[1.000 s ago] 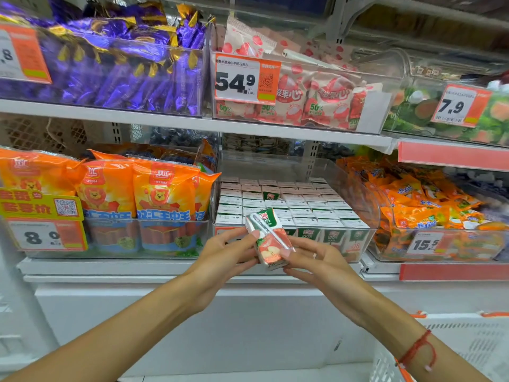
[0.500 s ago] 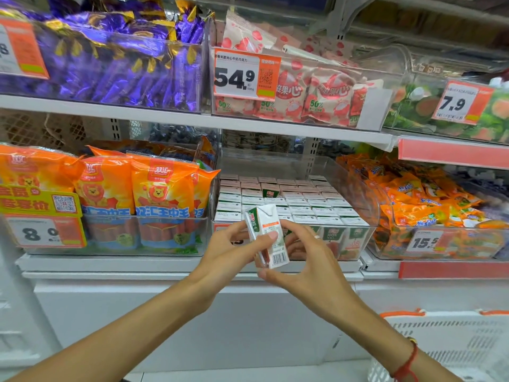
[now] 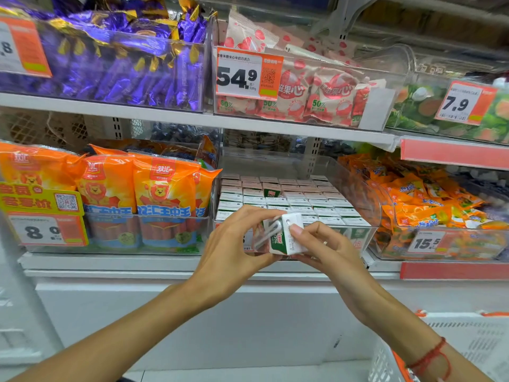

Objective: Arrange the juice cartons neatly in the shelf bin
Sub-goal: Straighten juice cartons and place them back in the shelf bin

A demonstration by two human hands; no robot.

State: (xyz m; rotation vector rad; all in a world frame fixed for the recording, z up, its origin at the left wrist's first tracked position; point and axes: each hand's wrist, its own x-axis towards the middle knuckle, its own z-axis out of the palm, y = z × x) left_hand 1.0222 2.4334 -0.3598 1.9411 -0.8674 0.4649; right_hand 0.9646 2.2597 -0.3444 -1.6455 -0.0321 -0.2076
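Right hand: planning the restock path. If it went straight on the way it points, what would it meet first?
Likely the juice carton that the right hand already grips, with the left hand just beyond; depth is unclear.

A small white-and-green juice carton, tilted, is held before the clear bin of packed cartons.

White-and-green juice carton, orange sausage packs, purple-and-gold candy wrappers, red wrist string
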